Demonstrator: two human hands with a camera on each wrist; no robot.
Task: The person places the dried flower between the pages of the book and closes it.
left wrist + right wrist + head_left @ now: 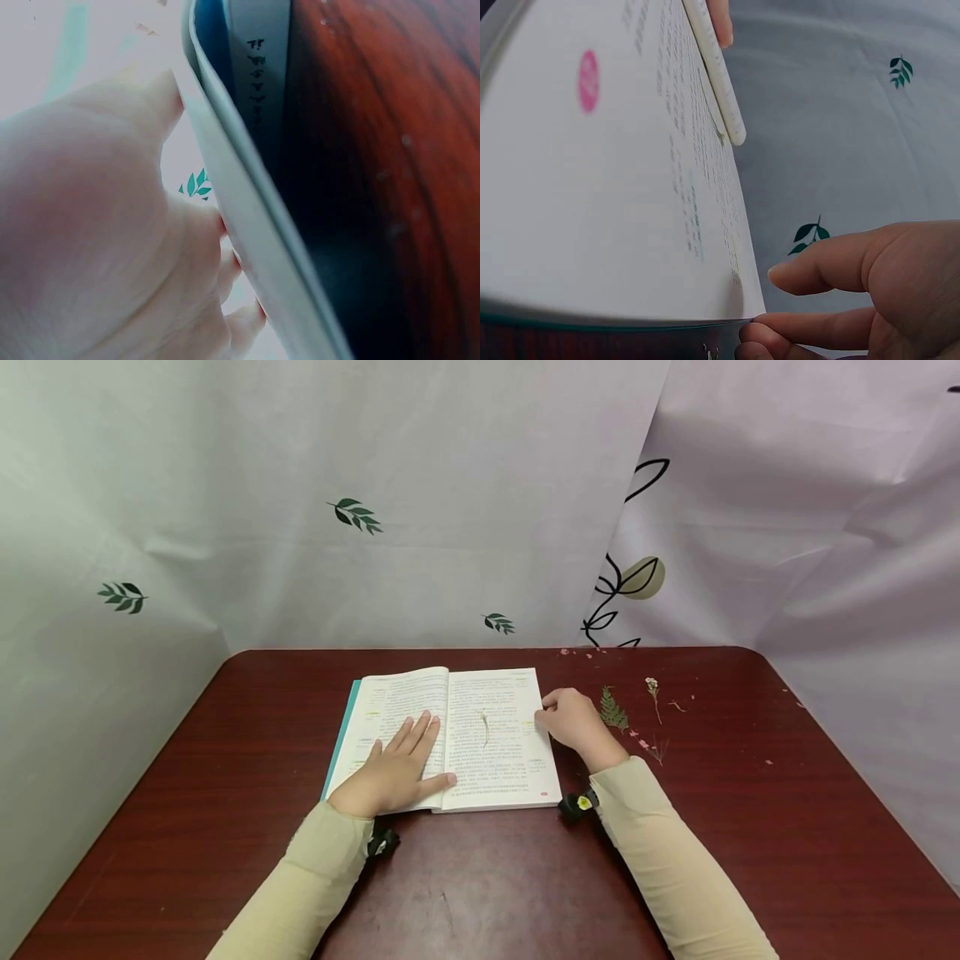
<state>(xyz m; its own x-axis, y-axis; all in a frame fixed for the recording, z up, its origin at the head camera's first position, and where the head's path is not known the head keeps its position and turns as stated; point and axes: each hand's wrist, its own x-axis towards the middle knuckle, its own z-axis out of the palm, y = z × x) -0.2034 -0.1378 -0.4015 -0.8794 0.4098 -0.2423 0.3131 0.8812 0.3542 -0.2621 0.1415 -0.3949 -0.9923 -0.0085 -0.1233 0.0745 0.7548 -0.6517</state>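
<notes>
Lying open, the teal-covered book (pixel 467 752) shows printed pages (pixel 510 760).

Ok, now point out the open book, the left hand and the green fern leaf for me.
Open book (pixel 504 768): head view, on the lower right-hand page.
Left hand (pixel 396 772): head view, on the back of the hand.
Green fern leaf (pixel 613 711): head view, mid-leaf.

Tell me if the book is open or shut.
Open: the left hand rests on one page, and a sprig lies on the facing page.
</notes>
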